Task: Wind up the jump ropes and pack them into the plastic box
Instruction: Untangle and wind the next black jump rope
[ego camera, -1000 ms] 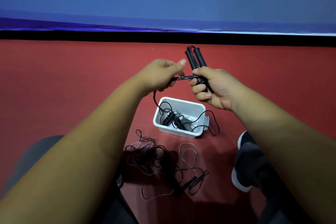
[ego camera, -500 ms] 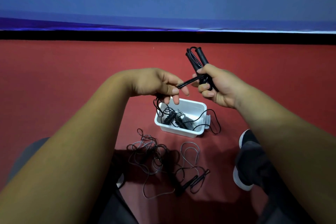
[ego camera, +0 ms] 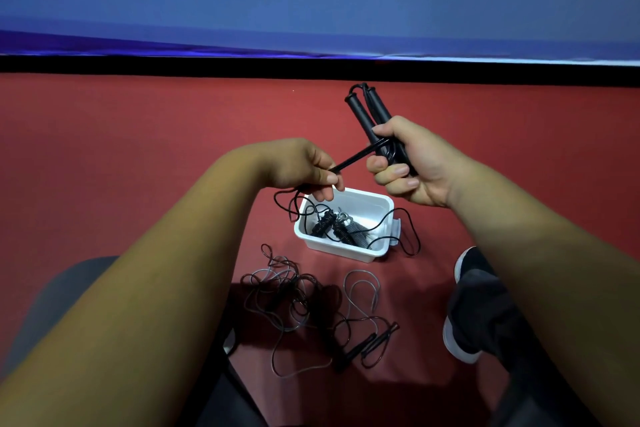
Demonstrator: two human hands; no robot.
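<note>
Our right hand (ego camera: 415,166) grips two black handles (ego camera: 367,114) upright; our left hand (ego camera: 304,170) pinches the cord (ego camera: 349,161) taut beside them, above the white box (ego camera: 346,251) holding wound ropes (ego camera: 339,229). Loose ropes (ego camera: 294,302) lie nearer us.

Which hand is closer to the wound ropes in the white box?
Left. The left hand hangs just above the wound ropes, pinching the cord; the right hand is farther right, gripping the handles.
</note>
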